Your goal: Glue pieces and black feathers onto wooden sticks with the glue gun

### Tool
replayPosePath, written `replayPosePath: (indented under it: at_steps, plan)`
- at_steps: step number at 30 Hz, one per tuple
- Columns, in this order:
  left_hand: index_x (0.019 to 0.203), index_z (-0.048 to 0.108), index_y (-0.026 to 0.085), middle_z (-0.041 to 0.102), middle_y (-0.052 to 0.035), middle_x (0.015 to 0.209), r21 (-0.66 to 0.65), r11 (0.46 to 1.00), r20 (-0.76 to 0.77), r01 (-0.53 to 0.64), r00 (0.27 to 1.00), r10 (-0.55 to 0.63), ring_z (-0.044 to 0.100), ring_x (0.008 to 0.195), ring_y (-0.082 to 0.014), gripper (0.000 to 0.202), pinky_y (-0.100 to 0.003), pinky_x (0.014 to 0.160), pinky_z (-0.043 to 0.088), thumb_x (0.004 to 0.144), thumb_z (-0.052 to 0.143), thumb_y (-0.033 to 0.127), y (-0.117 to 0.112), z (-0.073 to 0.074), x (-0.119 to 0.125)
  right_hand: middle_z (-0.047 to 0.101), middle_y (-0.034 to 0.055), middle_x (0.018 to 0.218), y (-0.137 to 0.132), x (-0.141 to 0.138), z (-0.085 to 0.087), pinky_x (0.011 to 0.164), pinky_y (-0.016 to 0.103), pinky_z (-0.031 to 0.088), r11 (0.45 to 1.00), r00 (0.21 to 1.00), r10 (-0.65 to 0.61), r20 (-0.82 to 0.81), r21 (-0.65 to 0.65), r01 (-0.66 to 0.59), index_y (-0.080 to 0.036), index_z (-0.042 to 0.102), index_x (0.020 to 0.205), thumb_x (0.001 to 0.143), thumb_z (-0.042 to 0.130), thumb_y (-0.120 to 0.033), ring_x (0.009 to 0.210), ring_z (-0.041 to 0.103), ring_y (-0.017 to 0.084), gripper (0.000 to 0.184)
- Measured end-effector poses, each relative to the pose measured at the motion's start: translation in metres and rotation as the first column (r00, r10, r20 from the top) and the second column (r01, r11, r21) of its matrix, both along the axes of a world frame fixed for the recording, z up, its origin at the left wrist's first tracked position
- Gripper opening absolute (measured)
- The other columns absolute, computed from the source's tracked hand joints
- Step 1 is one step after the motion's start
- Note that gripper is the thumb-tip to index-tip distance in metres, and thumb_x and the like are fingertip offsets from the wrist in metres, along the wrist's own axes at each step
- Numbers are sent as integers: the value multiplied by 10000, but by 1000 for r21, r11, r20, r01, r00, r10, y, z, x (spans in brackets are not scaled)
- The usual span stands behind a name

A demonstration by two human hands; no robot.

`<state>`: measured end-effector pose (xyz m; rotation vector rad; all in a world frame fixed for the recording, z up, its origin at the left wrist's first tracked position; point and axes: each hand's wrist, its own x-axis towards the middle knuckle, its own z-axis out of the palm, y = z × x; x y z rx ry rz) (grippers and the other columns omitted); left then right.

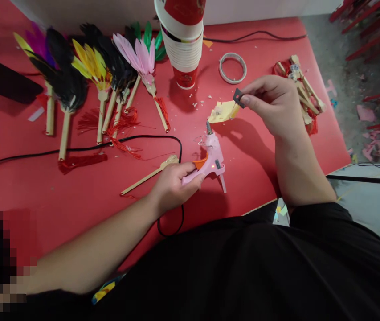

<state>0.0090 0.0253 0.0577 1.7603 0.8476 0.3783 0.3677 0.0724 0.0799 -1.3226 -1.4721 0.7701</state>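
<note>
My left hand [179, 183] is wrapped round the handle of a pink glue gun [214, 149] with an orange trigger [201, 163] and a small lit light. Its metal nozzle points away from me, close to a crumpled yellow paper piece [223, 111]. Between thumb and fingertips, my right hand [270, 100] pinches a small dark square piece [239, 97] above the paper's right end. Beside my left hand lies a bare wooden handle [146, 175] with whitish stuff at its far end.
Several feather fans with wooden handles, among them a pink one [145, 60] and a yellow one [94, 67], lie at the back left. Stacked paper cups [182, 58] stand behind. A tape roll [232, 68], more wooden handles [305, 91] and a black cable [132, 138] lie on the red table [86, 196].
</note>
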Motion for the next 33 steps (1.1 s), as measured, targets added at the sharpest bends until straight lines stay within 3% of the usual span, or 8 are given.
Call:
replayPosePath:
  at_steps: [5,10,15,21,26,30,33]
  plan:
    - [740,712,243,658,6,641,25,1000,-24,-1,1000,2,512,618,-157,468,-309,634,407,1106,682,533,-4,-11,-1,864,81,989,-3,9,12,930,505,719,997,1000,1,-23,77,1,-339,857,1024,967,1106,-757,977,816,302,490]
    - [758,725,240,662,-4,662,42,999,-44,13,999,-11,513,639,-164,505,-316,651,401,1123,659,583,-5,-18,-4,824,34,898,1,10,0,744,450,642,995,1000,2,-27,101,1,-348,817,973,893,1088,-898,787,708,227,619]
    - [793,760,237,657,-5,668,45,998,-51,38,998,-36,509,650,-170,495,-330,674,412,1137,650,576,-4,-18,-6,805,37,921,5,6,-11,829,447,714,999,998,-46,-40,-28,45,-341,734,979,948,1106,-762,890,767,252,563]
    - [839,773,237,632,-4,662,58,998,-63,33,998,-29,507,661,-181,434,-345,665,390,1122,676,552,-5,-19,-6,822,24,921,3,-3,-6,860,472,723,999,989,32,-142,4,-32,-340,712,946,878,1125,-840,871,769,244,653]
    - [833,739,246,607,10,648,58,997,-55,40,998,-37,467,616,-172,429,-352,638,350,1120,683,559,-5,-23,-6,861,43,923,4,-10,-4,916,510,721,998,981,-1,-196,-67,-12,-358,674,918,805,1177,-803,969,788,292,681]
    - [870,760,251,658,-16,678,136,990,-102,41,994,-27,534,655,-199,415,-368,672,364,1130,673,563,-5,-20,-5,854,50,925,0,-14,1,904,528,718,996,984,-27,-177,-93,11,-362,705,925,811,1162,-807,951,764,303,647]
    - [893,771,247,750,-58,780,195,974,-201,119,976,-80,623,716,-226,384,-390,707,378,1126,687,541,-4,-9,-2,828,47,924,-4,-18,4,876,515,723,993,985,-5,-172,-120,-16,-350,734,940,845,1162,-729,954,772,299,580]
